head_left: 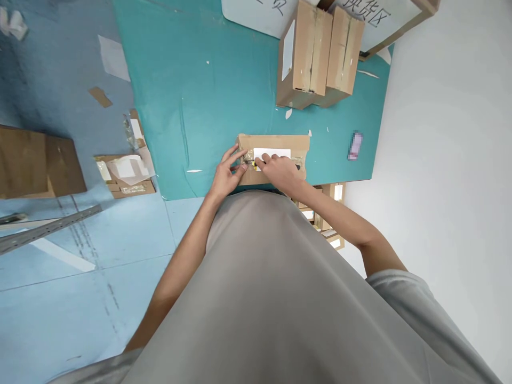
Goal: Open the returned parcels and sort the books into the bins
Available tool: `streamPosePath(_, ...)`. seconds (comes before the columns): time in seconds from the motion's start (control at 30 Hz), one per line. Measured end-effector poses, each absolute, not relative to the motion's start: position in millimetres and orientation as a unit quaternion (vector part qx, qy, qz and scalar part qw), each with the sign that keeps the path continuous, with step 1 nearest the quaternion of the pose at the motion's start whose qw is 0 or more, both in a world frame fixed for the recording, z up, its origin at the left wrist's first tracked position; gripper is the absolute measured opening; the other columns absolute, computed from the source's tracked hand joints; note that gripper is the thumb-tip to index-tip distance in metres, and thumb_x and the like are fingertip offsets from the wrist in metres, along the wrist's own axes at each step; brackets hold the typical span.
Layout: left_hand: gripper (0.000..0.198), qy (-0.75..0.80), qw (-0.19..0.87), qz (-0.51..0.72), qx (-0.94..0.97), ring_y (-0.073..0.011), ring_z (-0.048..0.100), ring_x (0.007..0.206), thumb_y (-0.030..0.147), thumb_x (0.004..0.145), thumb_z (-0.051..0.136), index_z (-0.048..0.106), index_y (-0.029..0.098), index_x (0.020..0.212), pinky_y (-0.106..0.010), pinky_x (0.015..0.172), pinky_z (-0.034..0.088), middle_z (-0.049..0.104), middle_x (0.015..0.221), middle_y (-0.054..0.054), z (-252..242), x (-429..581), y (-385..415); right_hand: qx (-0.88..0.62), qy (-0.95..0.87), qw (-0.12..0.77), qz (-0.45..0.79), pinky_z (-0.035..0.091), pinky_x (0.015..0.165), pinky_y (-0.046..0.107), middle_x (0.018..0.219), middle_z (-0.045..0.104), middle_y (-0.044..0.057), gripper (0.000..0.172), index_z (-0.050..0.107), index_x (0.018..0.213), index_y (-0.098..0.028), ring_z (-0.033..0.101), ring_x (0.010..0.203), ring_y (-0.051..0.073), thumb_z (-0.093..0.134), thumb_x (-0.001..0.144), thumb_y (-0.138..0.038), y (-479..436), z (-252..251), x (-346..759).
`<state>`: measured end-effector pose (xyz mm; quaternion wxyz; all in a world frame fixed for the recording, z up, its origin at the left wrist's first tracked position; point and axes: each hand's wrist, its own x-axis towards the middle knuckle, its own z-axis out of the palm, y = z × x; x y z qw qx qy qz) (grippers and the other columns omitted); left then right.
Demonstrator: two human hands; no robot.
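Carton (276, 141) lies by the table's (172, 80) near edge, long axis running left-right, your left hand (226, 175) loosely spread at its left end, your right hand (282, 173) gripping a cutter-like tool (255, 165) over its middle.

Matt cardboard box (276, 141), glossy tape (248, 155)

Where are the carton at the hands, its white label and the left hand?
Carton (276, 141): head view, bare cardboard near its far edge.
White label (273, 151): head view, its uncovered part.
Left hand (224, 179): head view, the back of the hand.
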<state>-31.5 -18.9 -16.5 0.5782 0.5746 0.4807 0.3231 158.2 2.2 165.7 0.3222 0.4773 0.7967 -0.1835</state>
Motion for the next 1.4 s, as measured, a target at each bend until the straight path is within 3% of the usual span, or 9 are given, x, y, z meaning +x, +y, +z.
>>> streamPosePath(0.33, 0.079, 0.522, 0.559, 0.321, 0.558, -0.0426, 0.046, 0.168, 0.084, 0.101, 0.065, 0.072, 0.028, 0.155, -0.062, 0.122, 0.058, 0.047, 0.181, -0.018, -13, -26, -26, 0.566, 0.717, 0.370, -0.170, 0.049, 0.089, 0.039, 0.136, 0.074, 0.028, 0.051, 0.073, 0.140, -0.006, 0.073, 0.119, 0.034, 0.035, 0.108, 0.000, -4, 174, 234)
streamPosePath(0.57, 0.078, 0.554, 0.552, 0.334, 0.526, -0.0415, 0.049, 0.167, 0.085, 0.095, 0.072, 0.077, 0.028, 0.149, -0.063, 0.126, 0.055, 0.053, 0.178, -0.017, -10, -20, -31, 0.564, 0.718, 0.370, -0.171, 0.043, 0.083, 0.038, 0.135, 0.074, 0.026, 0.055, 0.070, 0.148, -0.010, 0.072, 0.117, 0.033, 0.037, 0.106, 0.003, -11, 186, 313)
streamPosePath(0.8, 0.070, 0.588, 0.560, 0.398, 0.427, -0.0423, 0.058, 0.159, 0.081, 0.081, 0.090, 0.088, 0.025, 0.123, -0.063, 0.137, 0.042, 0.068, 0.163, -0.015, -13, -5, -43, 0.535, 0.757, 0.327, -0.183, 0.042, 0.080, 0.036, 0.132, 0.077, 0.022, 0.058, 0.070, 0.154, -0.018, 0.073, 0.111, 0.031, 0.047, 0.104, -0.001, -13, 168, 360)
streamPosePath(0.9, 0.064, 0.604, 0.551, 0.420, 0.395, -0.0421, 0.060, 0.158, 0.074, 0.079, 0.095, 0.089, 0.024, 0.119, -0.059, 0.138, 0.042, 0.071, 0.159, -0.015, -11, -3, -47, 0.538, 0.773, 0.254, -0.222, 0.043, 0.077, 0.034, 0.128, 0.080, 0.018, 0.046, 0.077, 0.147, -0.022, 0.074, 0.104, 0.030, 0.049, 0.111, -0.016, -11, 156, 393)
streamPosePath(1.0, 0.061, 0.637, 0.522, 0.442, 0.356, -0.0395, 0.062, 0.155, 0.070, 0.079, 0.096, 0.087, 0.024, 0.119, -0.056, 0.138, 0.043, 0.075, 0.153, -0.014, -11, -8, -48, 0.588, 0.749, 0.100, -0.289, 0.046, 0.076, 0.033, 0.119, 0.083, 0.015, 0.040, 0.084, 0.131, -0.020, 0.074, 0.097, 0.027, 0.053, 0.113, -0.037, -15, 131, 426)
streamPosePath(1.1, 0.067, 0.657, 0.506, 0.457, 0.323, -0.0373, 0.065, 0.151, 0.070, 0.075, 0.098, 0.083, 0.025, 0.122, -0.054, 0.135, 0.046, 0.078, 0.147, -0.014, -15, -18, -46, 0.687, 0.615, -0.067, -0.383, 0.052, 0.076, 0.033, 0.092, 0.081, 0.012, 0.049, 0.085, 0.110, -0.015, 0.072, 0.083, 0.024, 0.056, 0.111, -0.054, -26, 88, 435)
streamPosePath(1.2, 0.079, 0.661, 0.508, 0.461, 0.304, -0.0352, 0.067, 0.147, 0.069, 0.069, 0.101, 0.077, 0.027, 0.131, -0.051, 0.130, 0.050, 0.077, 0.146, -0.013, -19, -28, -43, 0.746, 0.424, -0.147, -0.493, 0.056, 0.074, 0.031, 0.075, 0.074, 0.004, 0.057, 0.084, 0.110, -0.014, 0.071, 0.073, 0.021, 0.075, 0.097, -0.069, -38, 39, 409)
streamPosePath(1.3, 0.084, 0.675, 0.508, 0.449, 0.291, -0.0317, 0.070, 0.141, 0.066, 0.071, 0.101, 0.071, 0.031, 0.142, -0.049, 0.127, 0.053, 0.076, 0.145, -0.012, -21, -35, -42, 0.748, 0.303, -0.178, -0.563, 0.056, 0.069, 0.030, 0.065, 0.068, -0.001, 0.063, 0.083, 0.105, -0.014, 0.068, 0.067, 0.019, 0.092, 0.082, -0.072, -46, 2, 367)
streamPosePath(1.4, 0.082, 0.697, 0.492, 0.435, 0.289, -0.0293, 0.072, 0.135, 0.065, 0.074, 0.100, 0.072, 0.031, 0.143, -0.048, 0.125, 0.053, 0.076, 0.141, -0.011, -23, -44, -41, 0.727, 0.239, -0.229, -0.602, 0.053, 0.064, 0.027, 0.069, 0.071, -0.001, 0.057, 0.083, 0.102, -0.014, 0.063, 0.063, 0.014, 0.096, 0.079, -0.064, -49, -13, 334)
